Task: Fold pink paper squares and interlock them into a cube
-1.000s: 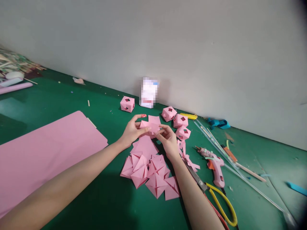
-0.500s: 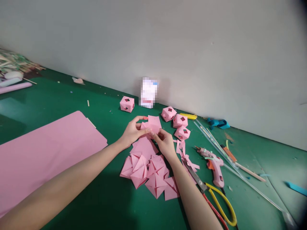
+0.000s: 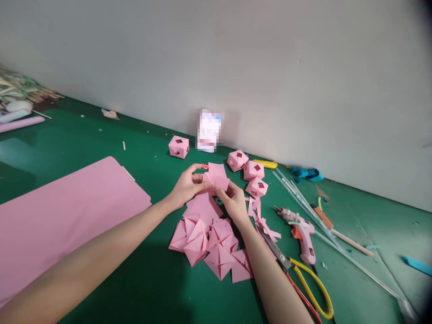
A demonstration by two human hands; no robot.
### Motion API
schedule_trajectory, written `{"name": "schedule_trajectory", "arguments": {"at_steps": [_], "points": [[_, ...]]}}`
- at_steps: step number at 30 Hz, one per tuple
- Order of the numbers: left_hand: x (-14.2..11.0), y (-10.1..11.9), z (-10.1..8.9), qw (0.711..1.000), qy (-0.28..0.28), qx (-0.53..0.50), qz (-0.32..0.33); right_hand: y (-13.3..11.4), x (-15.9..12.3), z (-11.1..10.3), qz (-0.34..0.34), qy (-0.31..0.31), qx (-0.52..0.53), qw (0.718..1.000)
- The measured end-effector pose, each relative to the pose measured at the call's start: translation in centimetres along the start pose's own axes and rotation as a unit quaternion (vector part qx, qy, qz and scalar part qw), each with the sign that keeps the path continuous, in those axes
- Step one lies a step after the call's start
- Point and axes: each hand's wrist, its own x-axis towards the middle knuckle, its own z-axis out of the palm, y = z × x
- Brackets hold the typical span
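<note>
Between both hands is a small piece of pink paper [image 3: 218, 174], partly folded and raised just above the table. My left hand [image 3: 186, 185] pinches its left side between thumb and fingers. At the lower right edge my right hand [image 3: 232, 198] grips it, thumb in front. Below the hands lies a heap of folded pink paper squares [image 3: 221, 252], with flatter pink sheets [image 3: 204, 209] behind them. Pink paper cut-offs [image 3: 258, 216] are scattered to the right of my right wrist.
Several pink paper boxes with cut-out holes [image 3: 254, 170] stand beyond my hands. Scissors [image 3: 286, 263] and a pink glue gun [image 3: 302, 234] lie right, beside clear glue sticks [image 3: 357, 265]. Large pink sheets [image 3: 74, 211] cover the left. A pixelated white object [image 3: 208, 130] leans against the wall.
The held paper has shifted slightly to the right and its lower flap shows wider. My right thumb has moved a little down and right; the surrounding things stay put.
</note>
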Motion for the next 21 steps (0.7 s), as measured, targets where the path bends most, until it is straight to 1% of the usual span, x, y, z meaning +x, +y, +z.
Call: {"name": "schedule_trajectory", "arguments": {"at_steps": [5, 11, 18, 21], "points": [[0.0, 0.1, 0.0, 1.000, 0.010, 0.003, -0.007, 0.4, 0.1, 0.1, -0.016, -0.004, 0.024, 1.000], [0.0, 0.0, 0.0, 0.998, 0.051, 0.038, -0.001, -0.1, 0.1, -0.1, -0.030, 0.028, 0.008, 0.999], [-0.1, 0.2, 0.1, 0.998, 0.043, 0.032, -0.013, -0.6, 0.1, 0.0, -0.005, 0.024, 0.029, 0.999], [0.0, 0.2, 0.0, 0.999, 0.033, 0.028, -0.013, -0.7, 0.1, 0.0, -0.002, 0.024, 0.020, 0.999]]}}
